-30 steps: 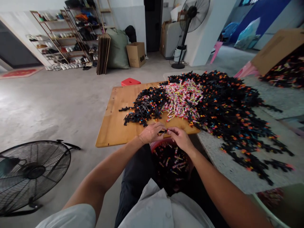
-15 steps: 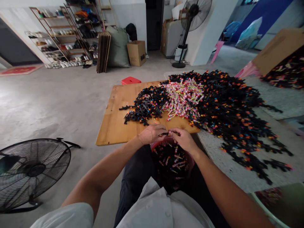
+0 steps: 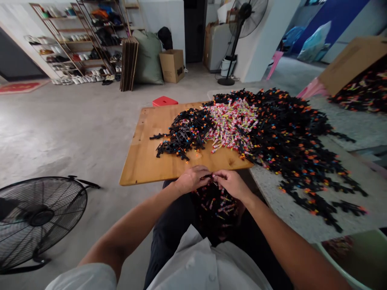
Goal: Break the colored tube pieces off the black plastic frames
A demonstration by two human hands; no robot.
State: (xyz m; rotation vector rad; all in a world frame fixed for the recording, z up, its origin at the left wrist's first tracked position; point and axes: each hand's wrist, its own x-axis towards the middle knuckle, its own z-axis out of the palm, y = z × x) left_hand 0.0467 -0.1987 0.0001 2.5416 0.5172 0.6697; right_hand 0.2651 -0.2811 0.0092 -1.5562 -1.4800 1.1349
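- Left hand curls palm-down, thumb and fingers pinching a small black piece.
- Right hand meets it, thumb and fingertips pinched at the right end of the same piece; whether a second part sits in that grip is too small to tell.
- Both hands are just off the near edge of the wooden bench, the piece held between them above a dim, mixed heap of black and pink-white parts by the person's knees.
- On the wooden bench, beyond the hands, lies a small pile of black toy guns with orange and blue bits among them.
- Touching that pile on its right is a mound of pink-and-white tubes with red and yellow ends.
- Farther right, a much larger pile of black toy guns spreads onto the grey bench.
- At the far right, a tilted cardboard box shows more dark, colourful pieces in its mouth.
- Below the grey bench, a pale green tub holds small reddish pieces.
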